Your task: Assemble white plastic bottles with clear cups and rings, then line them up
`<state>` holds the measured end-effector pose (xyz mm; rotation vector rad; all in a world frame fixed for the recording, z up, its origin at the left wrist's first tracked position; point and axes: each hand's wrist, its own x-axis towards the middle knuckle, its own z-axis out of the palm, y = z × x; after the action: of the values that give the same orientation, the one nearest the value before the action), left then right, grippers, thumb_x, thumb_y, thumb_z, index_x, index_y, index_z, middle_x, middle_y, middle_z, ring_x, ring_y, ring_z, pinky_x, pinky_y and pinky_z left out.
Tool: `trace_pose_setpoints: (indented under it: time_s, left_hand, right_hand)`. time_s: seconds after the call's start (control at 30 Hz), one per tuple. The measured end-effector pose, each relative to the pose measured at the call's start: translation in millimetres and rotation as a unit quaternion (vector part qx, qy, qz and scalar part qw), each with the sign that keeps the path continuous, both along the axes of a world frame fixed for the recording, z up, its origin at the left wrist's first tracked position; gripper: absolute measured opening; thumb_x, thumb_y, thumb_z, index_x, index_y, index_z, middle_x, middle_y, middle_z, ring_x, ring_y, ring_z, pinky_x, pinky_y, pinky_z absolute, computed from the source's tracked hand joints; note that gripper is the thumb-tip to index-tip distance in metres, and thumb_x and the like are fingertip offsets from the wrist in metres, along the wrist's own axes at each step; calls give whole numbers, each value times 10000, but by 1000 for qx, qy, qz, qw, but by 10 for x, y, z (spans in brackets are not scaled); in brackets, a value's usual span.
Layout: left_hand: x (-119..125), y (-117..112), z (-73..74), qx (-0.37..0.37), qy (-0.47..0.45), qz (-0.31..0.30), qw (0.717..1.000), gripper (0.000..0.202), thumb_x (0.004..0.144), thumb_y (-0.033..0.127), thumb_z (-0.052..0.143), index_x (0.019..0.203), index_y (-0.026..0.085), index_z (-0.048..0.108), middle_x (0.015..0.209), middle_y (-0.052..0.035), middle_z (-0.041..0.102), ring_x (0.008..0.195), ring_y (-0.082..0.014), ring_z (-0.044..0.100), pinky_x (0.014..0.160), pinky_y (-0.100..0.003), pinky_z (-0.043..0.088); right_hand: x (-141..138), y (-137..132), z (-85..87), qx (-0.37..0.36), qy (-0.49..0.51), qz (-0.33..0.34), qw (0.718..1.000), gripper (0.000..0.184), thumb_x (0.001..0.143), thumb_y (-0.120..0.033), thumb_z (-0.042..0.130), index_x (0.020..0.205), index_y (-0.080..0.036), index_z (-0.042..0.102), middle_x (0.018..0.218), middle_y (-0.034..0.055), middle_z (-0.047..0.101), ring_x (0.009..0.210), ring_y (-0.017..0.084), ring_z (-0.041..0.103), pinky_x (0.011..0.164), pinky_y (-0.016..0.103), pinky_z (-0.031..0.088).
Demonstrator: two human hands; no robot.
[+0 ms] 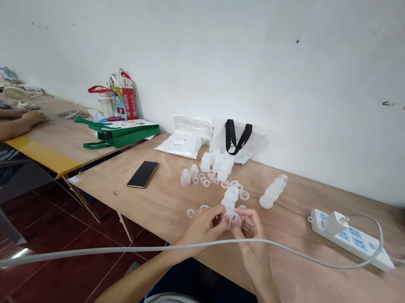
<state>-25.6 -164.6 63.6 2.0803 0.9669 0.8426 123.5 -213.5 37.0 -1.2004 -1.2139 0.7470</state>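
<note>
My left hand (pixel 206 223) and my right hand (pixel 252 231) meet near the table's front edge, fingers closed round a translucent plastic ring (pixel 232 218). Its far rim shows between the fingertips; the rest is partly covered by the thumbs. Just beyond it stands a frosted plastic bottle (pixel 231 196), upright. Several loose rings (pixel 244 195) lie past it, and two clear domed caps (pixel 185 177) are to the left. More frosted bottles (pixel 224 169) are grouped farther back. On the right, another bottle (pixel 272 192) with a clear dome on it appears tilted.
A white cable (pixel 112 249) crosses in front of my forearms toward the power strip (pixel 352 238) on the right. A phone (pixel 142 174) lies left. Behind are a white plastic packet (pixel 181 143) and a black-handled bag (pixel 238 138). A co-worker's hand (pixel 32 118) rests at the far-left table.
</note>
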Motion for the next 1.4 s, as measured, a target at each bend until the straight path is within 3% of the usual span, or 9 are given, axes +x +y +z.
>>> trace_pose_setpoints:
  time_s: [0.23, 0.4, 0.6, 0.8, 0.9, 1.0, 1.2, 1.3, 1.4]
  left_hand:
    - [-85, -22, 82, -7, 22, -27, 999, 428, 1058, 500, 362, 826, 198, 556, 714, 24, 549, 661, -139, 512, 633, -261, 345]
    - [-123, -34, 77, 18, 67, 8, 998, 330, 1059, 445, 389, 898, 216, 565, 774, 14, 604, 701, -157, 548, 642, -255, 351]
    - [-132, -42, 98, 40, 96, 19, 994, 297, 1035, 418, 441, 852, 213, 554, 770, 14, 595, 705, -153, 542, 636, -248, 344]
    - [-186, -6, 167, -80, -10, -56, 995, 452, 1047, 572, 377, 865, 200, 560, 706, 32, 539, 656, -124, 520, 620, -232, 398]
    - [-210, 53, 120, -187, -71, -91, 976, 504, 1019, 651, 384, 904, 193, 562, 690, 37, 524, 592, -108, 513, 564, -222, 417]
    - [-215, 104, 59, -267, -99, -136, 949, 530, 957, 694, 497, 1056, 186, 611, 734, 24, 564, 582, -100, 530, 522, -206, 428]
    - [-212, 149, 54, -278, -162, -150, 935, 555, 860, 642, 691, 1197, 201, 663, 889, -25, 622, 687, -121, 593, 519, -195, 494]
    - [-229, 167, 83, -270, -165, -135, 939, 541, 873, 643, 673, 1158, 184, 678, 761, 5, 566, 598, -103, 528, 463, -191, 477]
    - [-251, 175, 106, -268, -157, -124, 942, 480, 886, 633, 660, 1002, 168, 680, 640, 46, 469, 491, -68, 417, 412, -179, 424]
  right_hand:
    - [8, -34, 74, -11, -26, 14, 1000, 316, 952, -536, 616, 1128, -274, 612, 886, 21, 658, 761, 179, 619, 755, 305, 556]
    - [-9, -47, 58, -17, -68, 11, 997, 292, 966, -522, 590, 1122, -276, 616, 844, 11, 639, 679, 170, 572, 706, 307, 545]
    - [-47, -58, 64, -12, -101, -15, 995, 237, 964, -494, 590, 1038, -270, 608, 775, -6, 594, 644, 167, 533, 695, 316, 533]
    - [-35, -80, 85, 6, -85, -9, 996, 256, 974, -478, 593, 1121, -269, 588, 828, 5, 650, 653, 162, 588, 624, 283, 499]
    - [-29, -85, 57, 12, -90, -17, 996, 225, 971, -466, 603, 1077, -269, 575, 893, 13, 680, 645, 150, 602, 590, 269, 481]
    - [-9, -79, 30, 27, -108, -20, 994, 184, 974, -442, 603, 1028, -267, 605, 933, 21, 699, 671, 150, 619, 614, 275, 501]
    - [15, -52, 38, 87, -117, -14, 989, 129, 989, -381, 600, 1003, -274, 671, 1020, 52, 711, 917, 210, 674, 736, 309, 569]
    - [5, -34, 36, 101, -109, -11, 989, 97, 982, -351, 620, 1002, -280, 684, 1075, 57, 682, 948, 209, 666, 733, 313, 589]
    - [-4, -21, 30, 104, -114, -2, 988, 99, 978, -343, 623, 973, -281, 701, 1095, 64, 650, 954, 211, 658, 751, 334, 607]
